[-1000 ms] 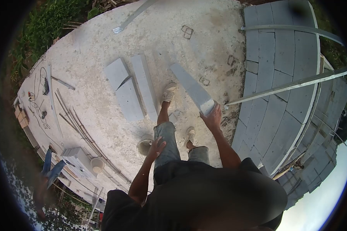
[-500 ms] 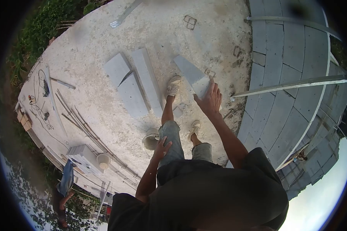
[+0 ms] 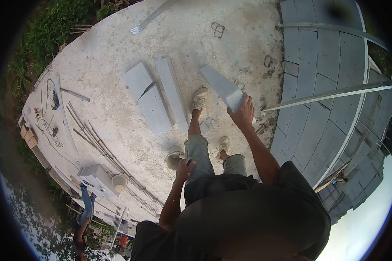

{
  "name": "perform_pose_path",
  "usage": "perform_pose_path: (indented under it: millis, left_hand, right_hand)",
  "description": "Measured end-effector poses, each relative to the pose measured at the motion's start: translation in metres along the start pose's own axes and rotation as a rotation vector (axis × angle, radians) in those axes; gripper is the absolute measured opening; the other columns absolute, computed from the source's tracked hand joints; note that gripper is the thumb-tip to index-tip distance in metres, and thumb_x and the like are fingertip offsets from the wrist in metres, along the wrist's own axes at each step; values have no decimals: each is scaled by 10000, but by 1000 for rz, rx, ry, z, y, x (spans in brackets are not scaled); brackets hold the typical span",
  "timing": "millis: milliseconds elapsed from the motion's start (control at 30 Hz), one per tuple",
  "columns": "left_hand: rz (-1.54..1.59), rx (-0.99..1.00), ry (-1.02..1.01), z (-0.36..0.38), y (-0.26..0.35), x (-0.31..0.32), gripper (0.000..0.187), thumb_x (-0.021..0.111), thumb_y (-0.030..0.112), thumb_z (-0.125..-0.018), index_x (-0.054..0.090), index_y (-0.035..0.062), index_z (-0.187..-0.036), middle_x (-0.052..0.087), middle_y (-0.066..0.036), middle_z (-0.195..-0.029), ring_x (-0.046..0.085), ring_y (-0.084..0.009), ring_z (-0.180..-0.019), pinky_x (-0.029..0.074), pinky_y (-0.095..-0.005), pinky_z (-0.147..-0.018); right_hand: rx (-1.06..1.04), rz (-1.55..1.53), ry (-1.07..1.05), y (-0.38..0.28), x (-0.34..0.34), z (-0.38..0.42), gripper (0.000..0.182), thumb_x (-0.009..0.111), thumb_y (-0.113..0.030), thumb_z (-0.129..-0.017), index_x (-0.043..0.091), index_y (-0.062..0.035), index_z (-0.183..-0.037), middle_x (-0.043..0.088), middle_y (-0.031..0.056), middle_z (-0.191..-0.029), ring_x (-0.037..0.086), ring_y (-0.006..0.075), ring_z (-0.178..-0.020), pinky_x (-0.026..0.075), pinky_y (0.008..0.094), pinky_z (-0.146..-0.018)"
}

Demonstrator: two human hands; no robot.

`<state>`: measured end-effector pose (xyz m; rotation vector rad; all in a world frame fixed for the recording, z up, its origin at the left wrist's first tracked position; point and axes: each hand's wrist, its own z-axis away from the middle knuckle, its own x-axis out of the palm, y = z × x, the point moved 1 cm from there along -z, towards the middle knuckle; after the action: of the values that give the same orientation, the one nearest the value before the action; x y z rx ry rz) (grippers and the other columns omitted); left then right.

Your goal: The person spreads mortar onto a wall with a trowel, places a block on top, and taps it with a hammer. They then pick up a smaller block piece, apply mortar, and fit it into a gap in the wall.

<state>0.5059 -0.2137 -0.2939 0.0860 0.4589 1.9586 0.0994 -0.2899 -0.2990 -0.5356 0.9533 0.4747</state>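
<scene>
My right hand (image 3: 244, 113) is closed over the near end of a long grey lightweight concrete block (image 3: 222, 85), fingers on its far edge and thumb on the near side. The block points away from me, in front of my feet. My left hand (image 3: 185, 168) hangs beside my left thigh, close to a bucket (image 3: 174, 157). Its fingers are loosely bent and apart, and I see nothing held in it. To the left of my front foot lie a narrow grey block (image 3: 171, 91) and a wider block (image 3: 148, 98) with a dark crack or gap across it.
A grey block wall (image 3: 309, 87) with a slanting brace (image 3: 331, 95) stands on the right. Steel bars (image 3: 96, 141), a block stack (image 3: 98, 178) and a small pail (image 3: 119, 182) lie left. A metal strip (image 3: 152, 17) is ahead. Another person (image 3: 86, 204) is at lower left.
My right hand has gone from spread over the block's end to gripping it, and that end has shifted slightly. My left hand has moved off my thigh. The view has shifted a little.
</scene>
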Motion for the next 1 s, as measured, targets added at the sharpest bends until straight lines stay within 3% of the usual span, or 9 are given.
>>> perform_pose_path:
  millis: [200,300,400,500,533,700,833,900,1000]
  left_hand:
    - [-83,46,18,-45,19,-30,675,668,374,-948,450,26,-1483,548,-286,-1394,546,-400,-1300,435,-462,-1076]
    - [179,73,162,-79,84,-52,645,666,322,-967,435,31,-1494,546,-249,-1406,555,-360,-1287,454,-436,-1055]
    - [440,118,168,-78,140,-61,654,645,290,-1003,360,29,-1531,532,-205,-1411,533,-326,-1284,447,-415,-1050]
    - [316,145,92,-78,151,-55,665,643,282,-1011,332,46,-1549,508,-196,-1414,504,-286,-1301,441,-396,-1052]
    - [293,150,117,-78,144,-52,665,680,293,-975,392,45,-1521,548,-214,-1391,587,-304,-1225,479,-400,-1018]
    - [229,62,162,-41,85,-66,685,682,291,-989,353,34,-1532,585,-231,-1314,630,-277,-1125,511,-371,-941]
    - [354,-184,232,-18,17,-79,705,690,273,-988,330,27,-1541,611,-206,-1274,623,-237,-1098,501,-354,-913]
    - [235,-257,248,-19,-2,-78,712,691,271,-988,321,30,-1547,623,-197,-1258,610,-237,-1126,487,-367,-939]
    - [373,-229,247,-19,2,-72,732,652,312,-1001,271,61,-1573,629,-139,-1249,592,-237,-1140,459,-409,-988]
  right_hand:
    - [-39,-67,-2,105,20,85,953,883,-202,-674,331,-23,-1430,481,209,-1296,526,402,-1192,439,506,-994]
    - [-156,-73,56,98,12,93,971,873,-184,-670,325,-50,-1461,483,210,-1332,513,400,-1216,419,501,-1028]
    - [-133,-59,52,92,14,94,1009,863,-155,-652,324,-89,-1503,483,207,-1354,503,398,-1227,406,497,-1049]
    - [-139,-64,53,80,12,83,1027,847,-126,-644,327,-113,-1528,492,204,-1331,502,402,-1221,403,499,-1049]
    - [-96,-119,24,74,6,80,1016,834,-100,-645,335,-123,-1530,499,202,-1309,501,408,-1218,389,521,-1058]
    - [-7,-22,54,82,5,93,1024,838,-92,-655,324,-130,-1540,472,194,-1345,505,400,-1211,372,577,-1054]
    - [-84,154,126,64,-18,77,1065,849,-106,-668,287,-134,-1572,431,193,-1396,488,408,-1225,355,597,-1074]
    - [47,234,-105,65,-12,57,1061,834,-109,-691,266,-132,-1587,425,195,-1397,472,418,-1240,343,591,-1090]
    - [111,341,-359,81,9,33,1041,808,-115,-724,246,-127,-1600,422,198,-1395,455,425,-1255,350,594,-1082]
